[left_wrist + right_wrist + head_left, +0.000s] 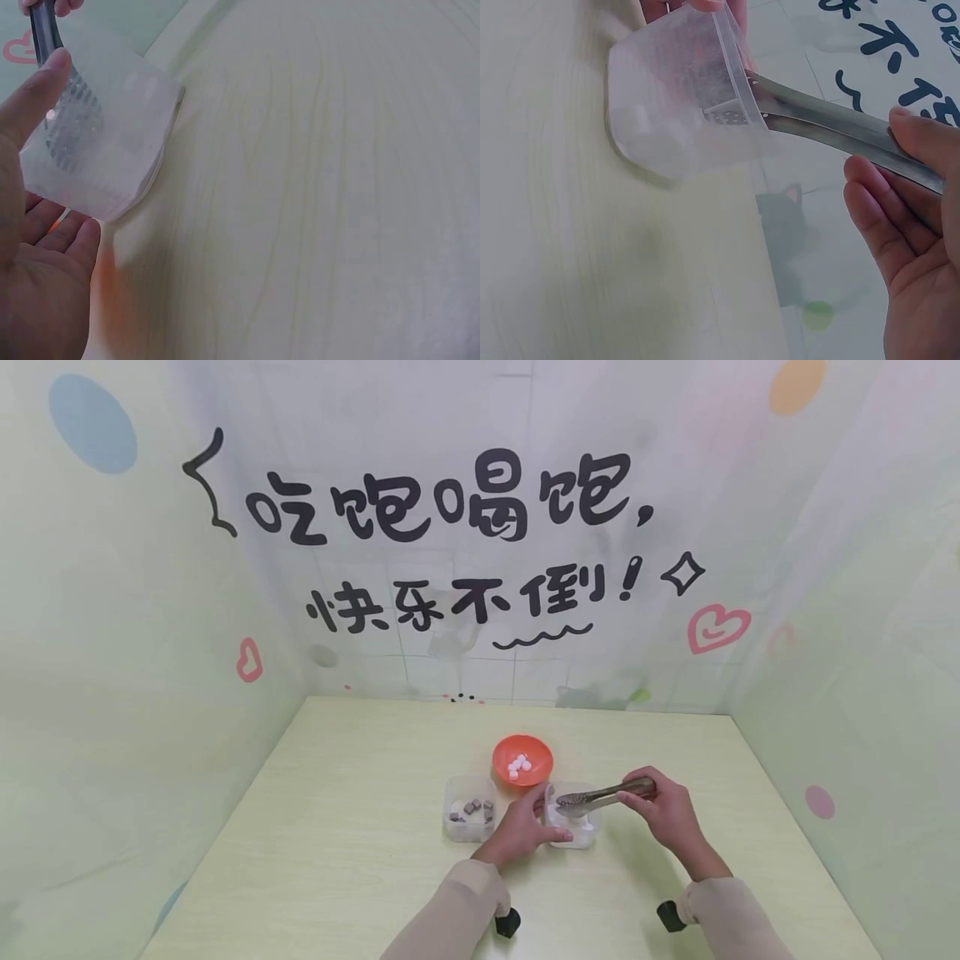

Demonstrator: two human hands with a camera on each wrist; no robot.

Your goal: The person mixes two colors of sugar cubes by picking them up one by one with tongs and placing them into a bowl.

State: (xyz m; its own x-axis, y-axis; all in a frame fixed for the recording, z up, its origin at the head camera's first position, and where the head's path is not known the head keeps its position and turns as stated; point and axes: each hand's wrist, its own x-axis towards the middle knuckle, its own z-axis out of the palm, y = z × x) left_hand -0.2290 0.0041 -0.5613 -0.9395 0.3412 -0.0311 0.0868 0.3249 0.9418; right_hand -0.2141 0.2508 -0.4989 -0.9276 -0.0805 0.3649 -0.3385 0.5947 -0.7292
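Observation:
My left hand (pixel 521 831) grips a translucent plastic container (pixel 581 838), thumb on the near side and fingers around the left. In the right wrist view, blurred whitish contents show through the wall of this container (pixel 649 142). Metal tongs (pixel 600 797) are held in my right hand (pixel 670 814), between thumb and fingers near their rear end. Their perforated tips reach down inside the container, seen through its wall in the left wrist view. Behind it, an orange bowl (pixel 522 744) holds several small white balls (pixel 519 767).
A second translucent container (pixel 468 833), left of my left hand, has several small grey-brown cubes (pixel 469 808) in it. Pale wood-grain table (pixel 360 793) lies under everything. Printed curtains (pixel 465 552) with lettering enclose the back and sides. A black device (pixel 507 922) hangs at the left wrist.

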